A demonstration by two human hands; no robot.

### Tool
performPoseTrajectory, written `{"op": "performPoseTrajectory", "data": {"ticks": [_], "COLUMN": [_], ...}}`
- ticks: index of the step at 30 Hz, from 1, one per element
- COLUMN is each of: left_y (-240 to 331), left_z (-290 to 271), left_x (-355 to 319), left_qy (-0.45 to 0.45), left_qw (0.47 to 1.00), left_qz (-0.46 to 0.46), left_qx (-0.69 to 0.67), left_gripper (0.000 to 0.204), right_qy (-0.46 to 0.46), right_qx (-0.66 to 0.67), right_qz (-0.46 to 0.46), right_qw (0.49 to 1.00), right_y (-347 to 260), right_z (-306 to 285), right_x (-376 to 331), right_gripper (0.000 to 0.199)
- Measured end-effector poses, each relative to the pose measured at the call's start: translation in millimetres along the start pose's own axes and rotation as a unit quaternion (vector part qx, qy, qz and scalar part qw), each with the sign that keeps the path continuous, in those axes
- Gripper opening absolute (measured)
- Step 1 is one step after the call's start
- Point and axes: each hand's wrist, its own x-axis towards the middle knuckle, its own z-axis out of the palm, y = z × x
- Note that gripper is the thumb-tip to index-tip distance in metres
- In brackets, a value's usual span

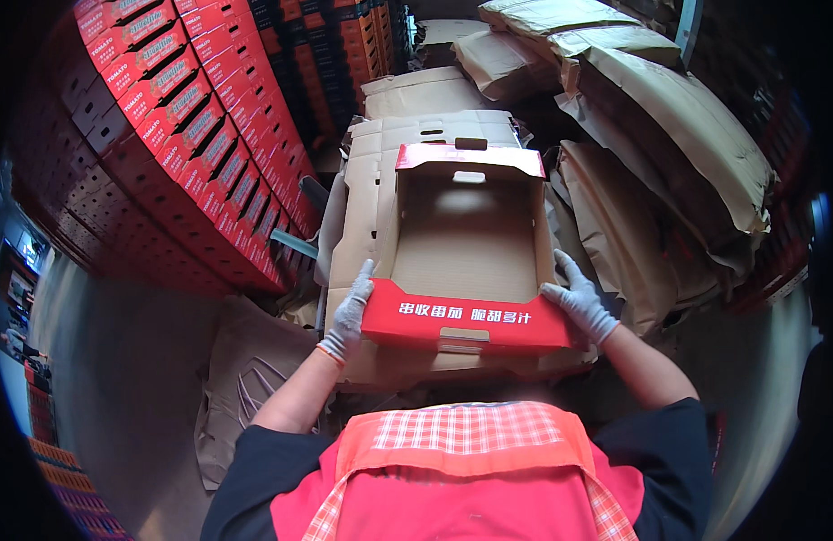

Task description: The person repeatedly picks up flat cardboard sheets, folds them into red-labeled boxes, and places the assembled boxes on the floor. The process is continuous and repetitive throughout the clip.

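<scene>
Gloved hands grip a half-folded cardboard tray box [466, 261], red outside and plain brown inside, seen from above. The left hand [349, 316], in a grey work glove, is spread along the near left corner, fingers flat against the brown side flap and thumb on the red front wall. The right hand [579, 302], also gloved, clasps the near right corner, fingers stretched up the right side wall. Both hands are holding the box, neither clenched into a fist.

The box rests on a stack of flattened cardboard blanks [371, 189] directly in front of the person, its far red wall upright with a hand-hole cut in it. To the left rises a tall wall of stacked red boxes [191, 135]. To the right and behind lie bundles wrapped in brown paper [669, 117]. A checked red-and-white apron [471, 442] fills the lower edge. Grey concrete floor [128, 361] shows at lower left.
</scene>
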Motion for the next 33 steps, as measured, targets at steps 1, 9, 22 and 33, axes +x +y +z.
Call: {"op": "performPoseTrajectory", "data": {"ticks": [1, 9, 22, 33], "left_y": [-11, -25, 31, 193], "left_z": [2, 72, 145, 220], "left_x": [-1, -21, -79, 33], "left_qy": [-0.012, 0.083, -0.203, -0.238], "left_qw": [0.996, 0.929, 0.827, 0.637], "left_qz": [-0.011, -0.054, 0.331, 0.333], "left_qx": [-0.082, -0.357, 0.406, 0.653], "left_gripper": [0.071, 0.064, 0.037, 0.091], "right_qy": [0.008, -0.059, 0.014, 0.2], "right_qx": [0.155, 0.248, -0.264, -0.462], "right_qz": [0.055, -0.018, -0.355, -0.338], "right_qw": [0.986, 0.967, 0.897, 0.795], "right_y": [14, -83, -252, -240], "right_z": [7, -57, 44, -19], "right_x": [5, 41, 24, 19], "right_gripper": [0.08, 0.061, 0.047, 0.033]}}
